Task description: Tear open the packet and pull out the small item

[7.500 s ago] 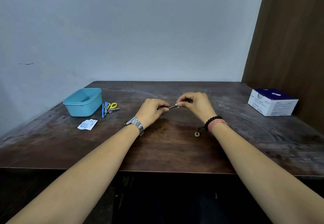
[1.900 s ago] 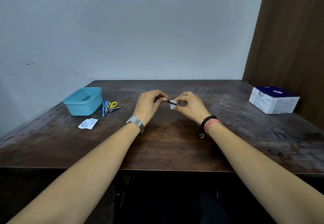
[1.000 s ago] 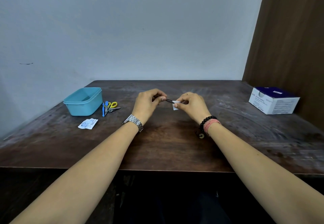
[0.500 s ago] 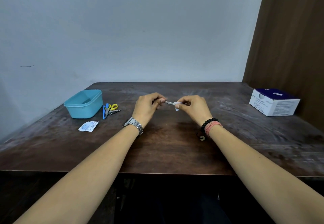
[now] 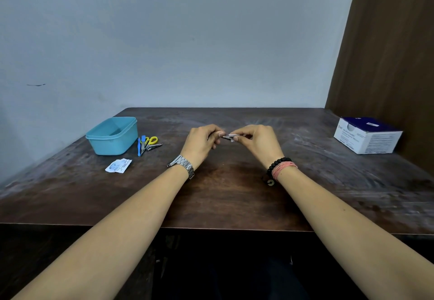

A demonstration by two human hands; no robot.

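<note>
Both hands meet above the middle of the dark wooden table (image 5: 223, 196). My left hand (image 5: 202, 143), with a metal watch on its wrist, pinches one end of a thin metal tool (image 5: 226, 137). My right hand (image 5: 258, 142), with bead and thread bracelets on its wrist, pinches a small white wipe (image 5: 233, 136) folded around the tool's other end. The tool lies level between the two hands, most of it hidden by fingers.
A light blue plastic tub (image 5: 112, 135) stands at the left. Beside it lie yellow-handled scissors (image 5: 151, 141), a blue tool (image 5: 141, 145) and a torn white sachet (image 5: 118, 165). A white and blue box (image 5: 367, 137) sits at the right by a brown panel.
The white wipe has come into my right hand and now wraps the tool, where earlier the tool was bare. Both hands have stayed close together above the table's middle.
</note>
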